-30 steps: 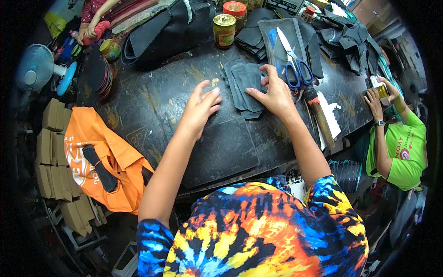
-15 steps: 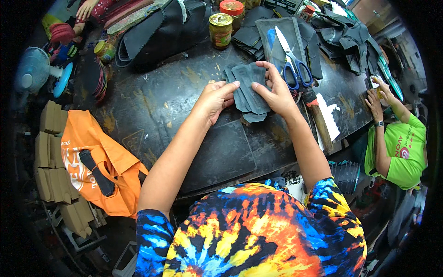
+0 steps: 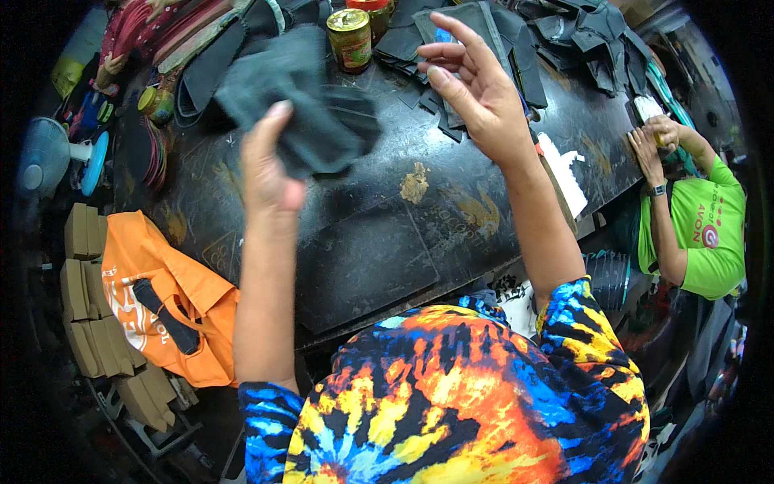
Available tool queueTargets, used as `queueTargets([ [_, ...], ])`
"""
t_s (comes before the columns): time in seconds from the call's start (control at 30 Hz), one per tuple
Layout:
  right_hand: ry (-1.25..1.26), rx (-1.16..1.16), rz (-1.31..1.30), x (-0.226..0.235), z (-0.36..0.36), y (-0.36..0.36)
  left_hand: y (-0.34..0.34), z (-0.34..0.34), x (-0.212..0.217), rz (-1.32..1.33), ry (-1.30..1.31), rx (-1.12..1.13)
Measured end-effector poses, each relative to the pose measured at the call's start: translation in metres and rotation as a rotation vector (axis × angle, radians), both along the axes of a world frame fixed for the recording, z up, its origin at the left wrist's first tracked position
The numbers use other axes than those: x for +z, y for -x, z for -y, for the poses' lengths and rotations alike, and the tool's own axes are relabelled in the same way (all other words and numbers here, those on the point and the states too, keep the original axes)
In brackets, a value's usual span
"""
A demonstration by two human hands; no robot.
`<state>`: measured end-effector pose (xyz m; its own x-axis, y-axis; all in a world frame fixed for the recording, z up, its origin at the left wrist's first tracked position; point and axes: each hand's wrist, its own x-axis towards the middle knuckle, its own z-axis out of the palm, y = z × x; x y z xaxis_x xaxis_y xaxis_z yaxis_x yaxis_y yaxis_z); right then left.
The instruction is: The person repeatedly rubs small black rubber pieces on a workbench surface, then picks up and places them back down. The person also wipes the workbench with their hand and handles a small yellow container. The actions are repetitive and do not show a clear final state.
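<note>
My left hand (image 3: 270, 161) is closed on a bunch of dark grey cut pieces (image 3: 310, 105), thin and flexible like leather or fabric. The pieces fan out above the black worktable (image 3: 355, 250) and are smeared by motion. To the right, my right hand (image 3: 480, 89) is raised with its fingers apart and holds nothing. Behind it lie a grey flat sheet (image 3: 492, 32) and stacked black pieces (image 3: 395, 52). The scissors are almost wholly hidden by that hand and arm.
Jars with gold and red lids (image 3: 349, 40) stand at the back. Black scraps (image 3: 584, 32) pile at the far right. An orange bag (image 3: 173, 306) hangs at the left beside brown boxes (image 3: 85, 298) and a blue fan (image 3: 48, 153). A co-worker in a green shirt (image 3: 701, 230) works at the right.
Both hands held the grey pieces together before. My right hand has let go and moved up, while my left hand has carried the pieces to the left. The view has shifted slightly.
</note>
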<state>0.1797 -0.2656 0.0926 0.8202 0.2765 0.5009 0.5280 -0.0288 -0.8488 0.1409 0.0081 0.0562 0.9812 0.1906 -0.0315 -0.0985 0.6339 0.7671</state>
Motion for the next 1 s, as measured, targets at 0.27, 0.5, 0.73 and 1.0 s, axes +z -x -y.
queueTargets([
  [0.27,0.549,0.365,0.182,-0.041,-0.012,0.113,0.057,-0.145,0.01,0.021,-0.319,0.659],
  [0.5,0.81,0.386,0.264,-0.065,-0.054,0.146,0.062,-0.148,-0.001,0.177,-0.871,0.894],
  [0.73,0.821,0.547,0.403,-0.069,-0.046,0.105,0.077,-0.14,-0.001,0.176,-1.522,1.038],
  [1.0,0.836,0.461,0.46,-0.073,-0.046,0.072,0.08,-0.104,-0.003,0.221,-1.758,0.801],
])
